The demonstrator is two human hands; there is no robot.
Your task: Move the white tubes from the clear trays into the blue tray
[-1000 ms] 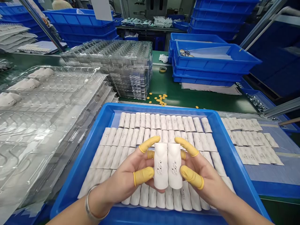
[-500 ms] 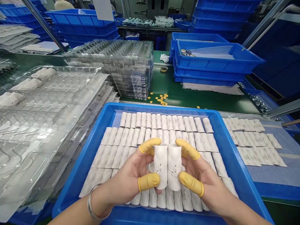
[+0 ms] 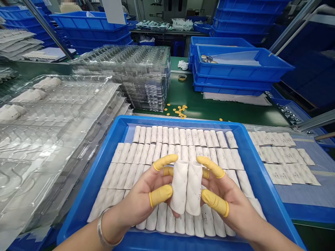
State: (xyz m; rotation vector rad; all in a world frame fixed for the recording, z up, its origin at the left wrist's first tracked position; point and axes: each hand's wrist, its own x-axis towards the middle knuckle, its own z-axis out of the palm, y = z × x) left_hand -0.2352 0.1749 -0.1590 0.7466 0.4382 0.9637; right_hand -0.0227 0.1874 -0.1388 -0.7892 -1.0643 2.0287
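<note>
My left hand point(image 3: 146, 195) and my right hand point(image 3: 225, 195) hold two white rolled tubes upright, side by side, above a blue tray. The left tube point(image 3: 179, 186) is in my left hand's fingers and the right tube point(image 3: 194, 188) in my right's. Their sides touch. Yellow finger cots point(image 3: 161, 195) cover several fingertips on each hand. Beneath my hands, rows of similar white rolls point(image 3: 167, 139) lie packed in the blue tray point(image 3: 167, 120). A metal bangle point(image 3: 104, 228) circles my left wrist.
Stacked clear plastic blister trays point(image 3: 120, 76) stand beyond the tray, and more sheets point(image 3: 52, 139) lie to its left. Flat white pieces point(image 3: 282, 160) lie on the right. Gold discs point(image 3: 179, 111) lie on the green bench. Blue crates point(image 3: 240, 64) stand stacked behind.
Both tubes have rolled between my fingers, turning their dark print away from view. They now tilt slightly, and my hands sit a little lower.
</note>
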